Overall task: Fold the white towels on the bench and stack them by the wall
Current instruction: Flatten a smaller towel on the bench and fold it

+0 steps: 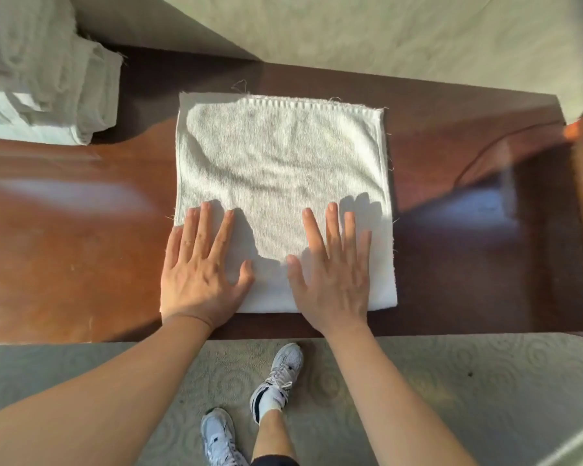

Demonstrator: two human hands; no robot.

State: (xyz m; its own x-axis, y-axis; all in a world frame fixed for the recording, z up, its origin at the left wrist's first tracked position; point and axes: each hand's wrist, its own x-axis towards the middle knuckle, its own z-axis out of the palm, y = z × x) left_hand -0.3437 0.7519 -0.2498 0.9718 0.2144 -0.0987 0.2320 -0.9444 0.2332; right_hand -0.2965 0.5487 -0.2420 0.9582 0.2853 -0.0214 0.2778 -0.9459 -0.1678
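Observation:
A white towel (280, 169) lies folded to a rough square in the middle of the brown wooden bench (64, 257). My left hand (201, 270) presses flat on its near left corner, fingers straight and spread, partly over the towel's left edge. My right hand (334, 267) lies flat on the near right part of the towel, fingers straight. Neither hand grips anything. A stack of folded white towels (44, 72) stands at the far left of the bench by the wall (350, 28).
The bench's near edge runs just below my wrists. A patterned carpet (468, 398) covers the floor, where my two white sneakers (276, 375) stand. The bench's right end (552, 196) lies in shadow with a dark curved line on it.

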